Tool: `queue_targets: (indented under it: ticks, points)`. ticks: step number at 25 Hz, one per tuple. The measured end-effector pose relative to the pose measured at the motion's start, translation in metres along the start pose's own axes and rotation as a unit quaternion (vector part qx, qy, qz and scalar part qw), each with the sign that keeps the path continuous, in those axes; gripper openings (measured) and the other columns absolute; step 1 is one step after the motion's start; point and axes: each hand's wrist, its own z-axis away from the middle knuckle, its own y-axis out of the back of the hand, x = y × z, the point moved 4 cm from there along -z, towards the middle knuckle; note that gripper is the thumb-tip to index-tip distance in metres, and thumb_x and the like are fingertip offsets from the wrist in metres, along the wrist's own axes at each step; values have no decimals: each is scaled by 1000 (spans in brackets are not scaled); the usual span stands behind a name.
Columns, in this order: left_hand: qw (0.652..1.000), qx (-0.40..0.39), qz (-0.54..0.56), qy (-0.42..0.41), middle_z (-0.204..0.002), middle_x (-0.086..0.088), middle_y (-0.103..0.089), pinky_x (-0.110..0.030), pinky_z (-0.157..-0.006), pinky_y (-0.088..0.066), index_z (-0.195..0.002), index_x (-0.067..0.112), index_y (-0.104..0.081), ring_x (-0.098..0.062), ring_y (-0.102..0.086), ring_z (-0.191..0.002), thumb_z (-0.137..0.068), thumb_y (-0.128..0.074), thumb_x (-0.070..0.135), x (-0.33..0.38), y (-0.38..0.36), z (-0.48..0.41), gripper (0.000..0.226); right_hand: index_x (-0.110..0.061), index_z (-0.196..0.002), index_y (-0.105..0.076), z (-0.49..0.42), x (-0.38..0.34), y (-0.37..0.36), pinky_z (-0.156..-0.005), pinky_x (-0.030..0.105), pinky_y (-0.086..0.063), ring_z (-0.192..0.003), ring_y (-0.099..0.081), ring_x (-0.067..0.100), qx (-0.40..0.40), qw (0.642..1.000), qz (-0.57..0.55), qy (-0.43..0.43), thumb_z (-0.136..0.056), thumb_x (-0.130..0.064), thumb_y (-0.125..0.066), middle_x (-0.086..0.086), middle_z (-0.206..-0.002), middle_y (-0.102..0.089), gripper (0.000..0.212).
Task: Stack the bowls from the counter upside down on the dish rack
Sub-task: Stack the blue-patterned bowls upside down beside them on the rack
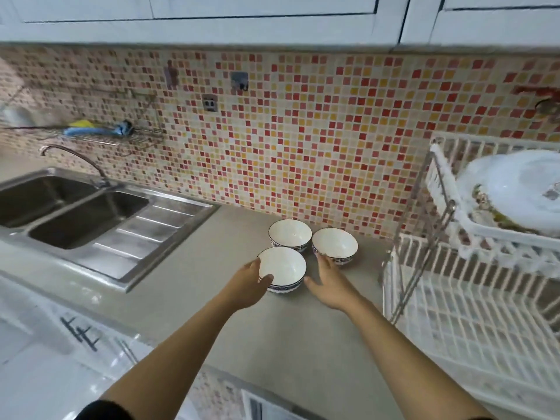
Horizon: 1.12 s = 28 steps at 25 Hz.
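The three white bowls with blue-patterned bases look like glossy glazed ceramic, standing on a matt, smooth grey counter. The double sink is brushed stainless steel, the white slatted dish rack looks like plastic on metal rods, and the red-and-yellow mosaic wall tiles appear shiny.

I see even, soft daylight across the whole view, bright without harsh glare. The bowl between my hands throws only a faint shadow on the counter. Left of the grip, the steel sink shows dull sheen. Motion blur smears the dish rack to the right and the plates above it. Wide-angle distortion bends the cabinets overhead.
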Motion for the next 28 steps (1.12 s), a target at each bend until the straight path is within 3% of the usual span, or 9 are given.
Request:
queue_targets:
  ticks: [4, 8, 13, 18, 21, 25, 28]
  points:
    - [997, -13, 24, 73, -149, -21, -36, -32, -108, -30, -146, 0, -20, -31, -35, -137, -98, -43, 31, -29, -20, -49, 61, -4, -149, -5, -49, 27, -28, -117, 35, -13, -147, -10, 23, -9, 995, -32, -90, -95, -49, -37, 10, -160, -7, 77]
    - [991, -24, 33, 128, -148, -23, -35, -38, -110, -30, -146, -2, -15, -35, -35, -137, -96, -43, 33, -50, -42, -105, 67, -2, -149, -4, -97, 54, -58, -115, 36, -19, -145, -17, 27, -15, 988, -53, -147, -94, -53, -35, 15, -158, -13, 80]
    - [981, -21, 32, 189, -143, -23, -39, -41, -105, -35, -147, 2, -9, -38, -41, -131, -96, -44, 28, -68, -69, -154, 68, -5, -136, -33, -138, 80, -91, -101, 42, -42, -123, -50, 32, -36, 977, -67, -198, -89, -52, -41, 16, -136, -49, 66]
    - [974, -7, -18, 224, -123, -25, -55, -42, -92, -43, -142, 2, -19, -42, -53, -115, -93, -34, 4, -79, -80, -173, 51, -4, -118, -41, -150, 90, -103, -87, 37, -43, -109, -55, 37, -23, 977, -27, -212, -91, -21, -41, 20, -119, -57, 32]
    - [973, 9, -18, 229, -115, -27, -58, -43, -84, -45, -131, -2, -31, -44, -55, -109, -88, -28, -7, -80, -81, -172, 43, 1, -120, -40, -151, 91, -107, -81, 36, -42, -104, -55, 37, -18, 978, -29, -204, -90, -11, -38, 24, -117, -55, 32]
    - [978, 60, 38, 194, -95, -28, -61, -38, -66, -37, -114, 0, -37, -42, -55, -86, -91, -27, -3, -73, -70, -157, 26, -3, -111, -35, -135, 81, -98, -75, 41, -47, -87, -56, 34, 0, 978, -100, -182, -90, -6, -36, 16, -97, -52, 21]
    - [981, 104, 76, 147, -63, -16, -50, -35, -58, -34, -92, 5, -34, -38, -48, -66, -91, -32, 7, -61, -47, -130, 3, -7, -118, -33, -107, 65, -75, -76, 41, -49, -93, -58, 36, 38, 985, -119, -119, -90, -5, -36, 17, -106, -57, 28]
